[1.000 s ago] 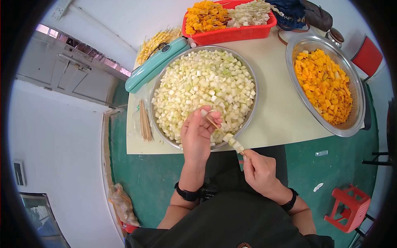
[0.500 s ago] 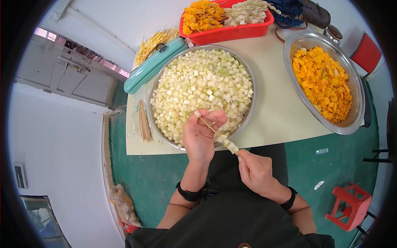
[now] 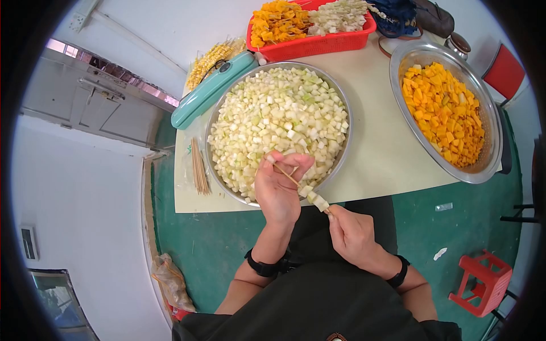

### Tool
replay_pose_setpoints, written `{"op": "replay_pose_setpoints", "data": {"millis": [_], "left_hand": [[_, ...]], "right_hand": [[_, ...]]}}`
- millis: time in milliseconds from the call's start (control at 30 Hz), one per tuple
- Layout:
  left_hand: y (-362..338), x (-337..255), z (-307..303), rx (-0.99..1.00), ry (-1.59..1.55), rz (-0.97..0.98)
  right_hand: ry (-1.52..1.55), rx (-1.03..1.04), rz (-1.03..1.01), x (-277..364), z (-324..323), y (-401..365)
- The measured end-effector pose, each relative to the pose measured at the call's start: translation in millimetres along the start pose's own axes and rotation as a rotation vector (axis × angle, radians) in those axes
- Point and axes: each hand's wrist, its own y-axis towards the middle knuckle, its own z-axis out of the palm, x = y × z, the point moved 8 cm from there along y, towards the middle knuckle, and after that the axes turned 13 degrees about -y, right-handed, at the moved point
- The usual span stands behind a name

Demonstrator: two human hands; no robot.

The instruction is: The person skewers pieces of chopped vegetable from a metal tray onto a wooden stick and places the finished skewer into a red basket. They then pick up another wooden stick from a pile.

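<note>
My right hand (image 3: 354, 234) is closed around the lower end of a wooden skewer (image 3: 287, 175), which slants up and to the left. A few pale green-white cubes (image 3: 314, 198) are threaded on it just beyond my right fingers. At its upper end, my left hand (image 3: 278, 196) pinches a single pale cube (image 3: 271, 158) between thumb and fingertip, right at the skewer's point. Both hands are over the near rim of a round metal basin (image 3: 347, 136) heaped with pale diced vegetable cubes (image 3: 278, 116).
Bare skewers (image 3: 199, 166) lie left of the basin, below a teal sealer-like device (image 3: 213, 91). Behind stands a red basket (image 3: 318, 48) of orange and white skewers, near yellow skewered pieces (image 3: 213, 62). A metal colander (image 3: 396, 94) at right holds orange cubes (image 3: 443, 113). A red stool (image 3: 482, 284) stands on the floor.
My left hand has shifted very slightly to the right, still pinching the cube at the skewer's point. My right hand keeps its hold in nearly the same place.
</note>
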Motion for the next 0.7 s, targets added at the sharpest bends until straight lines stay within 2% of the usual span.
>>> {"op": "replay_pose_setpoints", "data": {"millis": [633, 700], "left_hand": [[-8.3, 3.8, 7.7, 0.039, 0.003, -0.029], [-17.0, 16.2, 7.9, 0.010, 0.079, -0.097]], "right_hand": [[0.136, 0.044, 0.086, -7.5, 2.5, 0.1], [0.152, 0.035, 0.086, -7.0, 3.2, 2.0]]}}
